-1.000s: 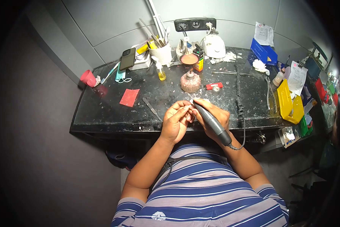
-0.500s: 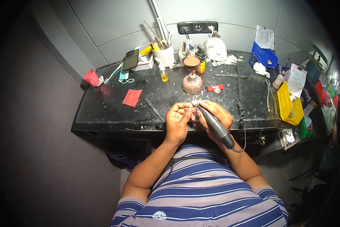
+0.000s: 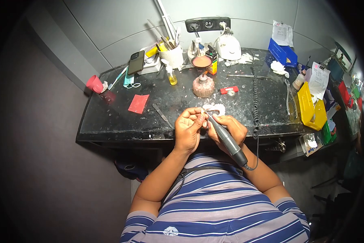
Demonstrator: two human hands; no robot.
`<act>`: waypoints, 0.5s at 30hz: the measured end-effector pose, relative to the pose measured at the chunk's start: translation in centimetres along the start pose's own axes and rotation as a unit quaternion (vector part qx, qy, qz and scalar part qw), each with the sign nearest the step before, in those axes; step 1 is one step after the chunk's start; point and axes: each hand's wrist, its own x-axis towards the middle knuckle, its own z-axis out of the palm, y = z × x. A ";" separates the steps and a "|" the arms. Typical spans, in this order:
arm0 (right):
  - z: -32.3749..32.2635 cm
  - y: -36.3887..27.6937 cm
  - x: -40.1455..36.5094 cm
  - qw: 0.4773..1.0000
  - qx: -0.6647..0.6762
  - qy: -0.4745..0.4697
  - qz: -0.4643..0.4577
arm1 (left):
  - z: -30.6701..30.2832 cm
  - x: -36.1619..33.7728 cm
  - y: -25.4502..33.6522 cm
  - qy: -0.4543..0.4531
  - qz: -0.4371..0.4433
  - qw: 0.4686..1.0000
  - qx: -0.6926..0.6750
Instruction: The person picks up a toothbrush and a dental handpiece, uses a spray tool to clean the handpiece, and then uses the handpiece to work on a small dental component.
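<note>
In my right hand (image 3: 233, 131) is a dark grey rotary handpiece (image 3: 227, 139), its fingers wrapped around the body and its thin tip pointing up toward my left hand. My left hand (image 3: 188, 129) is closed in a pinch on a small pale piece (image 3: 203, 114), too small to identify. The tip of the handpiece is at or very near that piece; contact cannot be made out. Just beyond my fingertips a white horseshoe-shaped dental model (image 3: 219, 107) lies on the black bench (image 3: 109, 117), partly hidden by my hands.
A spirit burner (image 3: 203, 86), a red lighter (image 3: 229, 90) and a small bottle of yellow liquid (image 3: 172, 77) stand or lie farther back. Left are a metal spatula (image 3: 162, 115) and a red wax sheet (image 3: 138, 104). A coiled cord (image 3: 255, 93) runs right, near a yellow bin (image 3: 311, 109).
My right hand and the handpiece have shifted slightly down, with the tip now showing at my left fingers. More of the white dental model is visible. The view has moved a little.
</note>
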 end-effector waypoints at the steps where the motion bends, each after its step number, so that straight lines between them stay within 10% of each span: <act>1: 0.0 0.0 0.0 1.000 0.000 0.000 0.001 | -0.1 0.0 -0.1 0.001 0.002 1.000 0.001; 15: 0.0 -0.2 0.1 1.000 0.010 -0.008 0.001 | -0.3 0.0 0.1 -0.002 -0.008 1.000 0.006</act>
